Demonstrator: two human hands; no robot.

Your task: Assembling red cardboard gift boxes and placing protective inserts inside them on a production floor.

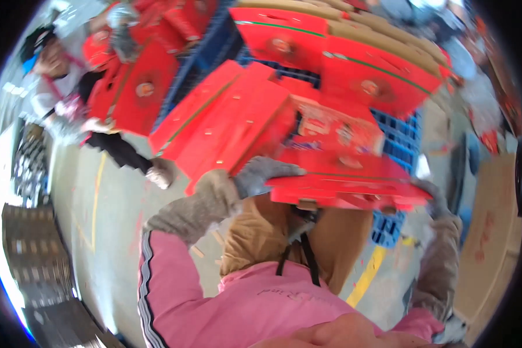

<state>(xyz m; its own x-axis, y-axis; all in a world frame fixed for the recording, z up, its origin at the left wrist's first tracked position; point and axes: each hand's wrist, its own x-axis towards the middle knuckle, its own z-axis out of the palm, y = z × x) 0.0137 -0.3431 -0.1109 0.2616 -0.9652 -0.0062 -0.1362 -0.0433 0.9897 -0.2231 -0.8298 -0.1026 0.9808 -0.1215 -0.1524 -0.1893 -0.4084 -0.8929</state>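
A red printed cardboard carton (348, 184) is held level in front of my body, blurred by motion. My left hand (267, 174), in a grey glove, grips its left end, with the fingers over the top. At the opposite end my right hand (438, 200), gloved too, holds the edge; its fingers are partly hidden. Just beyond the carton, flat red cardboard pieces (232, 127) lie in a slanted pile. Beside them shows a red sheet with a pale printed pattern (339, 129).
Red cartons (377, 81) stand in a row at the back on a blue plastic pallet (401, 139). Another person (58, 95) handles a red carton (136, 90) at the left. Stacked brown cardboard (35, 255) stands far left; a large brown carton (487, 232) is at the right.
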